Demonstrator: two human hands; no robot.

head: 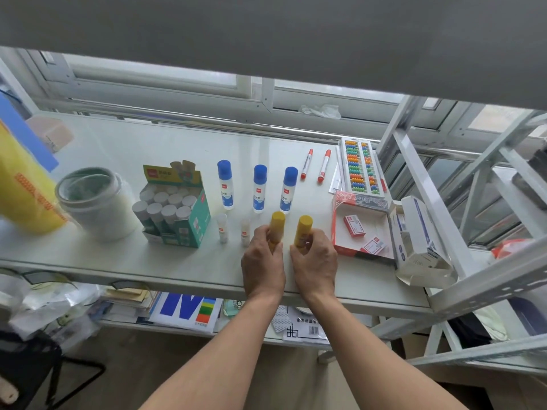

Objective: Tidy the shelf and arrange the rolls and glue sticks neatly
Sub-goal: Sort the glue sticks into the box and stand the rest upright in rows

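The lower halves of both yellow glue sticks (277,221) are buried inside the closed fingers. Far left of the grip, a yellow roll (22,187) is blurred (and cut by the picture's edge); labels are unreadable.

Single head camera, wide-angle, on my head: looks forward and steeply down onto the white shelf (148,261) from close range, my forearms entering from bottom edge.

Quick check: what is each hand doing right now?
Left hand: closed around a yellow glue stick.
Right hand: closed around the other yellow glue stick.
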